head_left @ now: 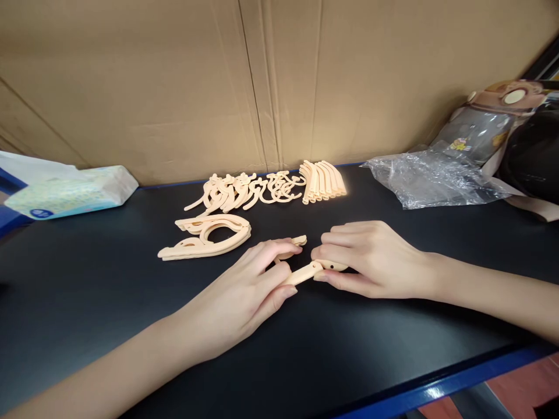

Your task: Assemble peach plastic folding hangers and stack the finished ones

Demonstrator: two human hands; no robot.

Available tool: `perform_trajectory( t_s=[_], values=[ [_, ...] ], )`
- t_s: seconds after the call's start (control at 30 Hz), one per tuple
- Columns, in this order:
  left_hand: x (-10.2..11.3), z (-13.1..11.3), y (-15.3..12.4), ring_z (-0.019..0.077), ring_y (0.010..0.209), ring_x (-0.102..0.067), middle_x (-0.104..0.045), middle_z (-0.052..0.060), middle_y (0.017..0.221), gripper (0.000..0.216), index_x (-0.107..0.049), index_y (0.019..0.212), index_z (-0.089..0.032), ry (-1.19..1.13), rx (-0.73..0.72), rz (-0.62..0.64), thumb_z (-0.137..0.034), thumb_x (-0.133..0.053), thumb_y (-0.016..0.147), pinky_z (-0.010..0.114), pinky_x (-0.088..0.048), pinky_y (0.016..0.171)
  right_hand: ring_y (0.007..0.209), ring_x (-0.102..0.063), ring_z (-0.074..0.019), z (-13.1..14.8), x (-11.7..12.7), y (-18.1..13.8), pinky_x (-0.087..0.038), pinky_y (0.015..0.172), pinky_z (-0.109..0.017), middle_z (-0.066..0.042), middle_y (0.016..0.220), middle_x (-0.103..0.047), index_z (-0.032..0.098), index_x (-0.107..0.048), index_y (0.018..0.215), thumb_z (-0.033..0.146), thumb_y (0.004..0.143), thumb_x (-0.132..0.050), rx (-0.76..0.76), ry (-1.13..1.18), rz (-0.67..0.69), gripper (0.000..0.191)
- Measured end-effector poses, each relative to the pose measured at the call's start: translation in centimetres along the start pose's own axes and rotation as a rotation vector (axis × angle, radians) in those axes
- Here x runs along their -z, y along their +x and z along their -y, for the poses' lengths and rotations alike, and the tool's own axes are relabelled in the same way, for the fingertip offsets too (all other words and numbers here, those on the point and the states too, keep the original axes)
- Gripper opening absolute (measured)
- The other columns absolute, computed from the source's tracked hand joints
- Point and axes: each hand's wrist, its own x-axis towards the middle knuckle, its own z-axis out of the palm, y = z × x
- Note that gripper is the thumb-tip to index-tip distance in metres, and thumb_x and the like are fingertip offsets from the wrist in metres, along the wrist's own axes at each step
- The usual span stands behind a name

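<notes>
Between my two hands, low over the black table, is a beige plastic folding hanger (304,273), partly covered by fingers. My left hand (257,276) is closed around its left part, with thumb and fingers on the bar. My right hand (364,262) pinches the rounded end piece with a small dark hole. Another beige end sticks out past my left fingertips. Just beyond my left hand lie folded beige hangers (231,238), stacked with a round opening in the middle.
Along the back lie curved beige arms (236,189), thin beige hooks (282,186) and a row of beige bars (323,181). A tissue pack (82,189) sits at left. Clear plastic wrap (430,177) and a bottle (476,125) stand at right. Cardboard (174,87) walls the back.
</notes>
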Motion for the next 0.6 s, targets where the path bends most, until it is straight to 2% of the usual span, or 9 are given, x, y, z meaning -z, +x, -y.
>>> perform_trajectory(
  t_s=[0.3,0.6],
  values=[
    [-0.46,0.11,0.11,0.0199,0.131,-0.039,-0.046,0.008,0.131,0.012,-0.054,0.093,-0.018,0.060,-0.032,-0.059,-0.020,-0.043,0.098,0.033,-0.039,0.108,0.060,-0.043,-0.0099,-0.16,-0.26,0.02,-0.027,0.056,-0.024,0.002,0.070,-0.052,0.016,-0.057,0.084,0.030,0.097,-0.044,-0.072,0.146,0.099,0.022],
    [-0.62,0.20,0.12,0.0227,0.130,-0.043,-0.050,0.009,0.130,0.012,-0.056,0.092,-0.019,0.039,-0.030,-0.063,-0.021,-0.045,0.096,0.039,-0.041,0.108,0.059,-0.045,-0.0095,-0.25,-0.13,0.06,-0.028,0.055,-0.023,0.002,0.073,-0.056,0.017,-0.059,0.086,0.030,0.097,-0.045,-0.122,0.265,0.157,0.022]
  ],
)
